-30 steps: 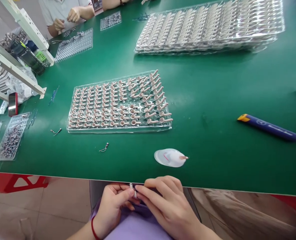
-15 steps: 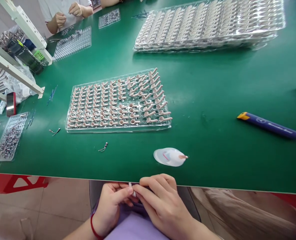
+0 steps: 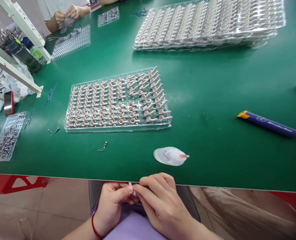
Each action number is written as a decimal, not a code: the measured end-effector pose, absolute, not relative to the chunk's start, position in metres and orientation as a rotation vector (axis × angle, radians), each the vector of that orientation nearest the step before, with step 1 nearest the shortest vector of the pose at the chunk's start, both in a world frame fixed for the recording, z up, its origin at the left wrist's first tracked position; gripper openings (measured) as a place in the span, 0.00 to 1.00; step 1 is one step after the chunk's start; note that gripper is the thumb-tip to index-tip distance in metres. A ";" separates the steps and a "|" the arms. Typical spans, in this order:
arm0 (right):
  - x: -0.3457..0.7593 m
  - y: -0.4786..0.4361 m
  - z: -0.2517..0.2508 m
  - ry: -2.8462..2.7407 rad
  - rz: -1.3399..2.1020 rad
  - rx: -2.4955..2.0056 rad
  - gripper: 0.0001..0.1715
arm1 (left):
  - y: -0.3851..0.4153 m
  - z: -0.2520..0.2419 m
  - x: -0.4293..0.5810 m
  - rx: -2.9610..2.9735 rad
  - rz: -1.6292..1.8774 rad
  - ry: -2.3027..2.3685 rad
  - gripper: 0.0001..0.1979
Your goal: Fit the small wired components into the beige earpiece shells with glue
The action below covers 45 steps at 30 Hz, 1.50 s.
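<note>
At the table's front edge, my left hand (image 3: 112, 205) pinches a small white earbud shell (image 3: 130, 184) between thumb and fingers; its stem points up. My right hand (image 3: 160, 200) meets it from the right, thumb and forefinger closed on the same piece. Most of the shell is hidden by the fingertips. Beyond my hands lies a white squeeze bottle (image 3: 170, 156) on its side, with a copper-coloured tip pointing right. A clear plastic tray (image 3: 105, 130) holds rows of pinkish-white earbud shells with stems, some tilted at its right end. A tiny wired metallic part (image 3: 103, 146) lies in front of the tray.
Stacked trays of shells (image 3: 202, 30) stand at the back right. A blue and yellow cutter-like tool (image 3: 270, 125) lies right. On the left are a tray of small dark parts (image 3: 6, 140), a red-edged phone (image 3: 8, 103) and a white metal frame (image 3: 25, 78). Another person's hands (image 3: 65, 16) work across the table.
The view shifts very slightly. My hands keep their pinch on the shell with hardly any movement. The other person's hands across the table have come closer together.
</note>
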State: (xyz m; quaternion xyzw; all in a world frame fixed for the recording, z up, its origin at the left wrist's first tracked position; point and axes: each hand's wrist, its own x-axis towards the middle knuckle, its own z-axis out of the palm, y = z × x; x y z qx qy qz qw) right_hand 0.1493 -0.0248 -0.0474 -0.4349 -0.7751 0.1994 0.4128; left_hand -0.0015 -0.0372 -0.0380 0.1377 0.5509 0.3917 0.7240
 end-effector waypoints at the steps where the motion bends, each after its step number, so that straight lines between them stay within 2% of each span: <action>1: 0.149 -0.025 -0.048 -1.946 0.501 -1.093 0.14 | -0.037 -0.039 -0.001 0.301 0.874 1.220 0.11; 10: 0.159 -0.023 -0.049 -1.945 0.527 -1.001 0.11 | -0.044 -0.035 -0.010 0.586 0.787 1.344 0.08; 14: 0.166 -0.022 -0.045 -1.922 0.585 -0.948 0.08 | -0.042 -0.017 -0.020 1.301 0.913 1.442 0.03; 19: 0.167 -0.022 -0.044 -1.898 0.604 -0.949 0.07 | -0.031 -0.002 -0.022 1.943 1.034 1.344 0.05; 37: 0.181 -0.019 -0.046 -1.756 0.490 -1.069 0.08 | -0.020 0.005 -0.017 2.162 0.977 1.343 0.05; 39: 0.185 -0.018 -0.050 -1.606 0.413 -1.134 0.10 | -0.015 0.006 -0.018 2.181 0.988 1.331 0.06; 43: 0.191 -0.003 -0.054 -1.525 0.348 -1.308 0.26 | 0.022 0.006 -0.021 2.301 1.033 1.242 0.07; 45: 0.194 0.008 -0.053 -1.667 0.381 -1.367 0.27 | 0.055 0.006 -0.022 2.406 1.052 1.198 0.06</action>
